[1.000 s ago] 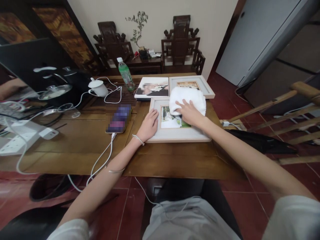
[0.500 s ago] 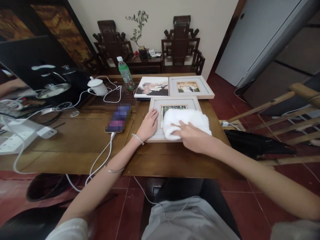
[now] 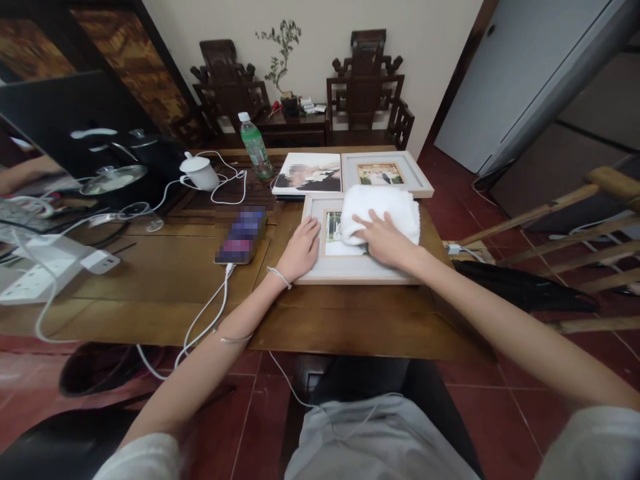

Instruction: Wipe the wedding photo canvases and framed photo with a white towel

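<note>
A picture frame (image 3: 313,268) with a pale wooden border and a small photo in its middle lies flat on the wooden table. My left hand (image 3: 301,248) rests flat on its left edge, fingers stretched forward and holding nothing. A folded white towel (image 3: 400,208) covers the frame's upper right part and hides some of the photo. On top of the towel is my right hand (image 3: 387,240), fingers apart and pressed into the cloth, gripping it against the frame. Behind lie a second framed picture (image 3: 417,180) and a white-edged photo panel (image 3: 309,160).
Left of the frame, a phone (image 3: 241,235) is plugged into a white cable. Farther off stand a green-labelled bottle (image 3: 256,145), a lidded white cup (image 3: 200,172) and a dark pot (image 3: 115,193). A power strip (image 3: 35,277) sits far left, and another person's arm (image 3: 30,175) shows there.
My right hand and the white towel have moved away from me, up the frame, uncovering its lower right part. My left hand stays on the left edge.
</note>
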A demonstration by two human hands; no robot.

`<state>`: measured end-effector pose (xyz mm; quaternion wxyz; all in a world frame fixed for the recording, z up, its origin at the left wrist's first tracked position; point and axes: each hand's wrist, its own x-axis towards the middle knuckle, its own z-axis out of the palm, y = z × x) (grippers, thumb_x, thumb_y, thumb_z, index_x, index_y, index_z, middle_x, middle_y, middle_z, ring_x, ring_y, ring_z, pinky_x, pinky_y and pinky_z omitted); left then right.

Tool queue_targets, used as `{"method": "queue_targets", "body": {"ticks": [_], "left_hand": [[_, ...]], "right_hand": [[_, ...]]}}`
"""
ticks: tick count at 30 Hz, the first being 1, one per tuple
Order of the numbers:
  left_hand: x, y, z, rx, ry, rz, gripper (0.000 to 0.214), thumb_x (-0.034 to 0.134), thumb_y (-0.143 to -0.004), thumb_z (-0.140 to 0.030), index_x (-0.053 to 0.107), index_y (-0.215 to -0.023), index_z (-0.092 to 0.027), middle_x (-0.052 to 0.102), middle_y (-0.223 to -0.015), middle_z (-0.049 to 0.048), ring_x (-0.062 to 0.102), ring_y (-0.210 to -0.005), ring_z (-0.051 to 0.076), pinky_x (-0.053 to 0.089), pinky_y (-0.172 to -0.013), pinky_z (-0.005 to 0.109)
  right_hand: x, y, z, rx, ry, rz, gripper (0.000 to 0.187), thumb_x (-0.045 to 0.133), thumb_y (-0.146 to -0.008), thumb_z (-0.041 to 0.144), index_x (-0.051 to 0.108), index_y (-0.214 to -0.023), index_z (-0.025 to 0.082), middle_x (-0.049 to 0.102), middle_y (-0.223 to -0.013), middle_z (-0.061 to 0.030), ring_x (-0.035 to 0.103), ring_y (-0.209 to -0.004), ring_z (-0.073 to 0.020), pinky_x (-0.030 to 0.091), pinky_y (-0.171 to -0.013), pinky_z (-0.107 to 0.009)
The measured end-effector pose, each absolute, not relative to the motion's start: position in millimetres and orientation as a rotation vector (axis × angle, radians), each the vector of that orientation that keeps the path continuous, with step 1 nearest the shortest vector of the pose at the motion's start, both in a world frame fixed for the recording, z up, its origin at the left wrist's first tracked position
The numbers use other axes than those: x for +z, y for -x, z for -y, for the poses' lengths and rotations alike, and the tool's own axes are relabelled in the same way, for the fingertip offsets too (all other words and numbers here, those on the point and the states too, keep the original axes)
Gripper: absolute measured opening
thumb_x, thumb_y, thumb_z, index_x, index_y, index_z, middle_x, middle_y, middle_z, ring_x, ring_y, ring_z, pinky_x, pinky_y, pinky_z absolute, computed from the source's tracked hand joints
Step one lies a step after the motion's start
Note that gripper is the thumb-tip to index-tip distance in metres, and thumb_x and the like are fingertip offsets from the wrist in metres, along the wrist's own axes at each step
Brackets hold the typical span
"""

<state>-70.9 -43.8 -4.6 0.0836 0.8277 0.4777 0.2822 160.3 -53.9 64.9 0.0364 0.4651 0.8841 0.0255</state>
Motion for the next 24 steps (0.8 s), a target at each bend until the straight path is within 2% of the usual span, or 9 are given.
{"method": "queue_targets", "body": {"ticks": [2,5,7,9,12,15,19,24], "left_hand": [[-6.0,70.0,43.4,0.85,-2.47,-1.435,0.045,0.036,-0.092,-0.021,0.053,-0.132,-0.009,0.05,-0.143,0.015,0.033,-0.142,0.028,0.027,-0.119,0.048],[-7.0,68.6,43.0,0.872,-2.457,-1.433,0.045,0.036,-0.092,-0.022,0.053,-0.132,-0.011,0.051,-0.143,0.0134,0.033,-0.142,0.027,0.026,-0.119,0.049],[-5.8,67.4,43.9,0.903,-2.428,-1.426,0.045,0.034,-0.095,-0.026,0.054,-0.131,-0.011,0.052,-0.142,0.0129,0.034,-0.142,0.026,0.025,-0.119,0.049],[-2.6,66.0,46.0,0.937,-2.36,-1.43,0.048,0.029,-0.098,-0.034,0.055,-0.13,-0.009,0.051,-0.142,0.0139,0.034,-0.142,0.025,0.024,-0.119,0.048],[3.7,64.0,50.9,0.986,-2.227,-1.426,0.058,0.021,-0.101,-0.043,0.052,-0.134,-0.007,0.047,-0.146,0.0153,0.034,-0.142,0.023,0.023,-0.119,0.044],[8.2,62.8,54.8,1.032,-2.14,-1.412,0.061,0.019,-0.101,-0.047,0.045,-0.14,-0.008,0.042,-0.15,0.0144,0.035,-0.141,0.022,0.024,-0.119,0.042],[10.4,62.6,56.3,1.073,-2.131,-1.389,0.061,0.021,-0.101,-0.052,0.042,-0.144,-0.014,0.038,-0.152,0.0107,0.034,-0.142,0.021,0.022,-0.12,0.04],[10.2,63.7,56.5,1.145,-2.165,-1.368,0.066,0.018,-0.099,-0.057,0.035,-0.147,-0.016,0.034,-0.155,0.0101,0.03,-0.143,0.021,0.021,-0.12,0.039]], "right_hand": [[76.3,-162.5,86.1,-0.07,-1.347,-2.717,0.065,0.04,-0.07,-0.005,0.063,-0.126,0.019,0.038,-0.153,-0.0103,0.035,-0.136,-0.0392,0.034,-0.101,-0.062],[97.5,-162.2,125.7,-0.303,-1.207,-2.728,0.061,0.04,-0.068,-0.007,0.068,-0.116,0.02,0.055,-0.138,-0.0127,0.053,-0.123,-0.0343,0.047,-0.092,-0.049],[106.4,-155.2,140.7,-0.354,-1.131,-2.752,0.055,0.04,-0.07,-0.006,0.07,-0.109,0.018,0.06,-0.132,-0.0137,0.057,-0.118,-0.0331,0.049,-0.09,-0.045],[106.1,-143.0,144.1,-0.328,-1.092,-2.79,0.053,0.041,-0.073,-0.005,0.069,-0.111,0.018,0.054,-0.139,-0.0124,0.051,-0.125,-0.0356,0.046,-0.095,-0.049],[91.0,-123.0,125.8,-0.271,-1.148,-2.778,0.058,0.04,-0.076,-0.003,0.063,-0.124,0.021,0.04,-0.152,-0.0073,0.033,-0.137,-0.0403,0.037,-0.102,-0.061],[72.2,-111.0,85.5,-0.163,-1.255,-2.78,0.059,0.042,-0.078,-0.001,0.058,-0.131,0.019,0.03,-0.157,-0.0084,0.023,-0.141,-0.0428,0.027,-0.106,-0.067],[59.2,-104.1,31.7,0.059,-1.325,-2.842,0.058,0.039,-0.082,-0.002,0.054,-0.135,0.014,0.027,-0.158,-0.0114,0.017,-0.143,-0.0431,0.021,-0.108,-0.069],[58.8,-93.1,28.2,0.24,-1.228,-2.896,0.045,0.039,-0.087,0.002,0.064,-0.123,0.01,0.033,-0.154,-0.0154,0.021,-0.143,-0.0408,0.021,-0.11,-0.064]]}}
